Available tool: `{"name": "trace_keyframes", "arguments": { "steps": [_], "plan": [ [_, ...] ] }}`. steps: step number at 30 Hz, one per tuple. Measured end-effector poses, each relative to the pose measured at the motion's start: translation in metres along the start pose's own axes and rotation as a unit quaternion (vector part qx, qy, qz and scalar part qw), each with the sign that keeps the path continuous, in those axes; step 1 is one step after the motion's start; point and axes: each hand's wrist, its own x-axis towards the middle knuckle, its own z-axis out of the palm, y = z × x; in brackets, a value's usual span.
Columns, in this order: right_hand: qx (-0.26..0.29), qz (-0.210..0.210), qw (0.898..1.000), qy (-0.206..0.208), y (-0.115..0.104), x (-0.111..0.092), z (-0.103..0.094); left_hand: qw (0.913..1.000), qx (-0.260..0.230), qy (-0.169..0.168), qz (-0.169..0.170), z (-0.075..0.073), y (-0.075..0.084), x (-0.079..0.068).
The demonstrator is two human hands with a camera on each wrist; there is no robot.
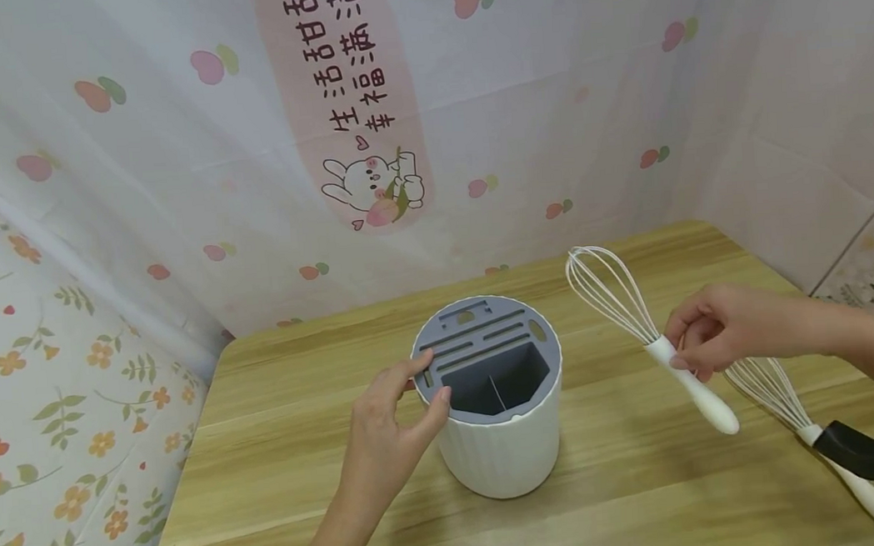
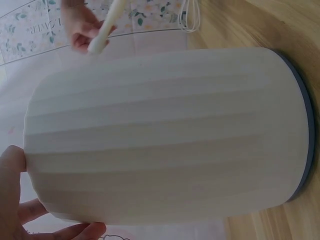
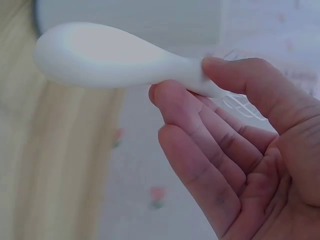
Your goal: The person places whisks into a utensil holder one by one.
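A white ribbed utensil holder (image 1: 497, 461) stands upright on the wooden table, topped by a grey slotted insert (image 1: 501, 333) with a divided opening at the front. My left hand (image 1: 381, 418) grips its rim from the left, thumb at the front edge and other fingers spread around the side. To the right, raised over the table, is a white whisk (image 1: 693, 384). My right hand (image 1: 711, 331) pinches it near the top of the handle, between thumb and fingertips. Its wire loops point up and left, toward the back, and the rounded handle end (image 3: 95, 55) hangs free.
A second white whisk (image 1: 863, 489) lies on the table (image 1: 284, 483) at the right. A black curved piece (image 1: 869, 451) overlaps its handle in the head view. Patterned curtains (image 1: 548, 116) hang behind the table and along its sides.
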Motion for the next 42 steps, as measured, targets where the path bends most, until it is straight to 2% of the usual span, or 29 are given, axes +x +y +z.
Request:
{"name": "trace_keyframes", "arguments": {
  "steps": [6, 11, 22, 27, 31, 35, 42],
  "plan": [
    [-0.073, -0.05, 0.996, 0.02, -0.051, 0.025, 0.002, 1.0, -0.002, 0.003, 0.006, 0.0, -0.001, -0.001],
    [-0.135, -0.058, 0.989, 0.025, -0.091, 0.044, 0.005, 1.0, -0.005, 0.004, 0.007, 0.0, -0.001, 0.0],
    [-0.165, -0.077, 0.983, -0.007, -0.149, 0.091, 0.016, 0.9999, -0.012, 0.005, 0.003, 0.001, -0.002, -0.001],
    [-0.163, -0.102, 0.981, -0.007, -0.158, 0.114, 0.025, 0.9999, -0.008, 0.008, 0.005, 0.0, -0.002, 0.0],
    [-0.15, -0.146, 0.978, 0.0, -0.156, 0.131, 0.035, 0.9999, -0.006, 0.011, 0.01, 0.0, -0.002, 0.0],
    [-0.133, -0.166, 0.977, 0.0, -0.15, 0.145, 0.046, 0.9996, -0.008, 0.016, 0.021, 0.001, -0.004, -0.001],
    [-0.106, -0.176, 0.978, -0.044, -0.133, 0.156, 0.058, 0.9995, -0.006, 0.019, 0.026, 0.001, -0.005, 0.0]
  ]
}}
